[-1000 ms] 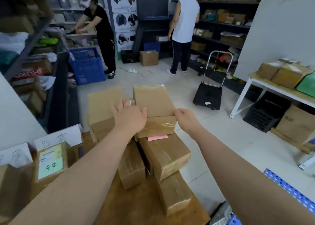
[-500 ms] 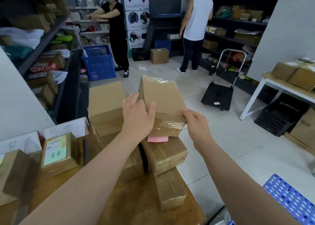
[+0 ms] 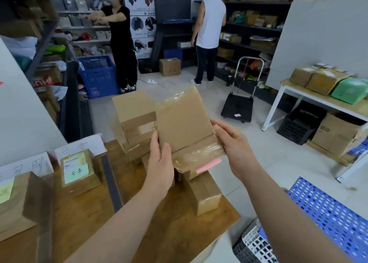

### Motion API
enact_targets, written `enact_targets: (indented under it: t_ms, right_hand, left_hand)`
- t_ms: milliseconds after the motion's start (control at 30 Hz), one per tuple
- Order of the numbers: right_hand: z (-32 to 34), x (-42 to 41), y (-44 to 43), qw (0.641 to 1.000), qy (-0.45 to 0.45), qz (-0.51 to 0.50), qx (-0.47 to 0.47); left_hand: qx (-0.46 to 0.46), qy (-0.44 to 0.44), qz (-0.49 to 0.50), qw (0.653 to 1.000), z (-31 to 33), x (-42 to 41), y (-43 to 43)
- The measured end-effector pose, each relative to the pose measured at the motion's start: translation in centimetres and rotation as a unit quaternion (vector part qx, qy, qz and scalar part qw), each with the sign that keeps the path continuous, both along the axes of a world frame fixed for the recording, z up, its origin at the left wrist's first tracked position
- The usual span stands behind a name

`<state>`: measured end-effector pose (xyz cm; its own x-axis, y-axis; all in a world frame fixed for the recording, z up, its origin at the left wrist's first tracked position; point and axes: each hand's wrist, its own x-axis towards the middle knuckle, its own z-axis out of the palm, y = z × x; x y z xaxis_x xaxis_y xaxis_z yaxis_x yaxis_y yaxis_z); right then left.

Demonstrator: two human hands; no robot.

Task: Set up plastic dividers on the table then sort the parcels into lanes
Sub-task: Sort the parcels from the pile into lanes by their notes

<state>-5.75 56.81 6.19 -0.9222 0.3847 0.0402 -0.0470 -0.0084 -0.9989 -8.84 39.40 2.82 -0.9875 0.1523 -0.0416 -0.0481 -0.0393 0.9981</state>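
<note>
Head view: two hands hold one flat brown parcel (image 3: 183,123), wrapped in clear tape. It is lifted above the pile and tilted, with its top leaning away. The left hand (image 3: 161,163) grips the parcel's left edge, with the thumb on the front face. The right hand (image 3: 233,145) grasps the lower right corner, with the fingers curled around it. One pink label (image 3: 209,164) sticks out just under the parcel.

On the wooden counter (image 3: 169,233) the pile has at least four more brown boxes. One tall box (image 3: 135,115) stands just behind the held parcel, on the left. One low box (image 3: 205,195) sits close to the right edge of the counter. One dark divider strip (image 3: 111,183) lies between the pile and the left side. On that side there are two parcels, one with a green note (image 3: 77,173) and one at the picture's edge (image 3: 18,203). Behind them stand two white paper signs (image 3: 79,147).

To the right of the counter the floor is open up to one black hand truck (image 3: 239,103). One blue perforated panel (image 3: 328,213) lies near the right forearm. Two people stand at the far shelves, and one blue crate (image 3: 97,75) is beside them.
</note>
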Motion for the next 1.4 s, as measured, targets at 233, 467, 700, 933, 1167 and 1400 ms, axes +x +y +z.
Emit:
enact_targets:
  t_ms: [233,467,700,933,1167,1400]
  right_hand:
    - [-1.1,5.7,-5.1,0.993,-0.038,0.010,0.108]
    - [-1.4,9.4,-8.1,0.997,-0.047,0.040,0.036]
    - [-5.0,10.6,-9.0,0.972,-0.222,0.063,0.036]
    - [-6.0,11.4,-10.1,0.966,-0.241,0.089,-0.023]
    - [-6.9,12.2,-9.7,0.974,-0.214,0.065,-0.015]
    - [-7.6,12.5,-8.2,0.974,-0.216,0.072,0.012]
  left_hand:
    - [-0.090,-0.093,-0.076,0.989,-0.1,4.4,-5.1]
    - [0.087,-0.273,-0.121,0.951,-2.4,7.3,-9.1]
    - [0.225,-0.307,-0.132,0.915,-4.2,9.6,-12.0]
    - [0.223,-0.279,-0.078,0.931,-5.1,10.0,-13.5]
    - [-0.025,-0.154,-0.089,0.984,-6.1,11.4,-13.1]
    - [-0.112,-0.164,-0.102,0.975,-6.6,11.5,-11.2]
